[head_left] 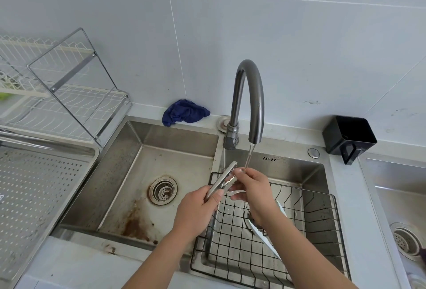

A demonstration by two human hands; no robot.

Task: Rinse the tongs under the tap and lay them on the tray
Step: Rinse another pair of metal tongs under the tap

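Observation:
Steel tongs (224, 177) with toothed jaws point up and away over the divider between the two sink basins. My left hand (198, 210) grips their handle end. My right hand (252, 187) touches the jaw end with its fingertips, right under the stream of water from the curved grey tap (250, 95). Water splashes off my right fingers. The perforated steel tray (39, 187) lies on the counter at the far left, with nothing on it.
A black wire basket (320, 224) sits in the right basin with a white plate (265, 233) partly under my right arm. The left basin (138, 173) has a drain and rust stains. A dish rack (66, 95), a blue cloth (184, 111) and a black container (349, 137) stand along the wall.

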